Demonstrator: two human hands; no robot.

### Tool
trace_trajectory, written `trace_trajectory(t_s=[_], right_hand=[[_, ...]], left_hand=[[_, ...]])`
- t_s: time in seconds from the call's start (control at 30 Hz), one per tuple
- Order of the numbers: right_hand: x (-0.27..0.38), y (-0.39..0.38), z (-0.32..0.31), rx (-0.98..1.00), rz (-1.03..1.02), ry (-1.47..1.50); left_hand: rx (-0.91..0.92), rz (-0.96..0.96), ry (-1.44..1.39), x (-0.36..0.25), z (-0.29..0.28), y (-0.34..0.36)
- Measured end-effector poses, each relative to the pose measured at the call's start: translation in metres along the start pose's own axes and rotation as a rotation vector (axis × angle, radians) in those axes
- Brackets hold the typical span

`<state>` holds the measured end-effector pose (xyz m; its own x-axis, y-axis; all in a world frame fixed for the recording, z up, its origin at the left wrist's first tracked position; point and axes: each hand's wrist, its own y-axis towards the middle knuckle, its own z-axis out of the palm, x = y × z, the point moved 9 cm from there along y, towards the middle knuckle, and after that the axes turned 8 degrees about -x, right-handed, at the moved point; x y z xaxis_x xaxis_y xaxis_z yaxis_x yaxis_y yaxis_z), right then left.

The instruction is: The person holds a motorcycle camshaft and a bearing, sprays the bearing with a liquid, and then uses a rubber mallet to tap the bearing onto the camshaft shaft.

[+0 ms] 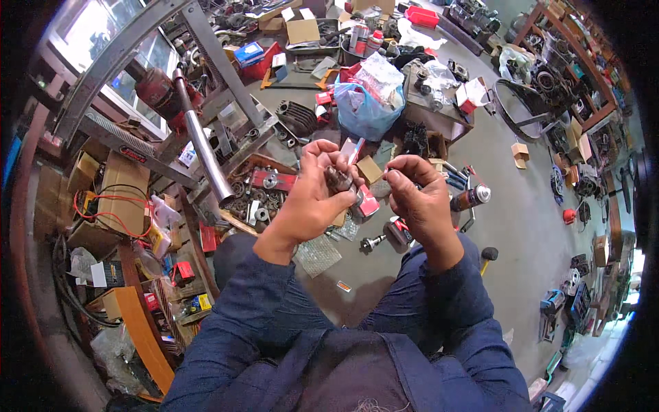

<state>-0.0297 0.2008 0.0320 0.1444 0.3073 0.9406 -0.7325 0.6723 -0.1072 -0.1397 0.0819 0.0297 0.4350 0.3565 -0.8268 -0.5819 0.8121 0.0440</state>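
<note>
In the middle of the view my left hand [309, 206] is wrapped round a dark, greasy metal part [339, 178], held above a red and white box [366, 204]. To its right my right hand [419, 202] is raised, thumb and forefinger pinched together on something small at their tips that I cannot make out, a short way from the metal part. Behind and below my hands lie a red tool with a round metal fitting [269, 178], several loose rings, a spray can [470, 198] and a small shiny shaft part [372, 243] on the floor.
A steel press frame [89, 117] with a long metal bar [206, 151] stands at the left above cardboard boxes [118, 192]. A blue plastic bag [353, 117] sits ahead near a cluttered low table [439, 117]. A rubber mallet [489, 255] lies at my right; parts-laden shelving [594, 96] lines the right side.
</note>
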Motion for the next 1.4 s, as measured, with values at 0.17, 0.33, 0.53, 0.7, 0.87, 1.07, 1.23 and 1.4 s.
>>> trace_trajectory(t_s=[0.17, 0.33, 0.53, 0.7, 0.87, 1.07, 1.23, 1.4], right_hand=[[-0.014, 0.002, 0.006, 0.064, 0.023, -0.033], [-0.026, -0.008, 0.023, 0.091, 0.016, 0.125], [-0.016, -0.006, 0.021, 0.027, -0.046, 0.122], [0.008, 0.001, 0.006, 0.014, -0.139, -0.110], [0.028, -0.002, 0.007, 0.038, -0.335, -0.292], [0.040, -0.010, 0.012, 0.052, -0.438, -0.471], [0.046, -0.018, 0.020, 0.124, -0.553, -0.571], [0.052, -0.020, 0.022, 0.138, -0.611, -0.576]], left_hand=[[-0.038, 0.257, 0.301, -0.025, 0.008, -0.003], [-0.126, 0.289, 0.083, -0.015, 0.000, -0.003], [-0.205, -0.171, -0.494, 0.045, -0.002, 0.001], [-0.171, -0.100, -0.437, 0.040, -0.007, 0.000], [0.017, 0.189, 0.262, 0.013, 0.001, -0.001], [0.007, 0.257, 0.385, -0.002, 0.012, -0.009], [0.011, 0.213, 0.217, -0.001, 0.014, -0.009], [0.050, 0.276, 0.262, -0.004, 0.014, -0.006]])
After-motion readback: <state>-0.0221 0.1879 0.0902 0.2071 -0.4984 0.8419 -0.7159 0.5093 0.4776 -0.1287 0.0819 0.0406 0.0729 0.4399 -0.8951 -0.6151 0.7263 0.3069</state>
